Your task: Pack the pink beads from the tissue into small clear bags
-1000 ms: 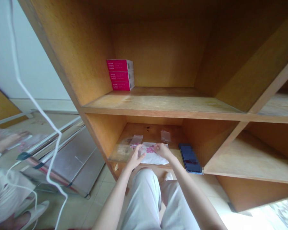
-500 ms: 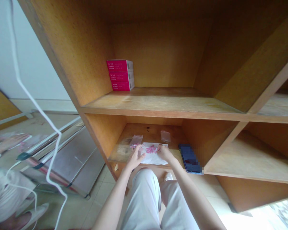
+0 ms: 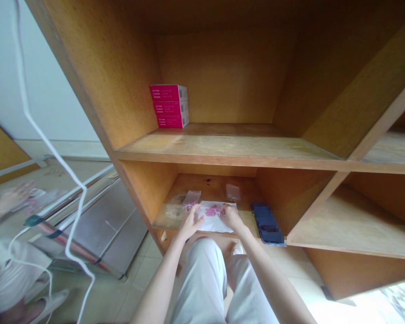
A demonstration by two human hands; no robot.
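Note:
A white sheet (image 3: 216,226) lies at the front of the lower shelf with a heap of small pink pellets (image 3: 212,211) on it. At the sheet's left edge rests my left hand (image 3: 190,222), its thumb apart from the fingers. My right hand (image 3: 231,217) is at the right side of the heap, fingertips pinched together; what they hold, if anything, is too small to see. Behind my left hand lies a clear plastic bag (image 3: 192,196) with pink pellets at its near end. Another clear bag (image 3: 233,192) lies flat behind the sheet.
To the right on the lower shelf is a dark blue phone-like slab (image 3: 268,224), partly blurred. Three pink boxes (image 3: 169,107) are stacked on the upper shelf. A white cable (image 3: 67,168) hangs at left, near a metal cart (image 3: 104,225) and another person's hand (image 3: 15,196).
My right hand has shifted slightly left over the pellets. My left hand stays in place. The other person's hand at left has lifted and moved.

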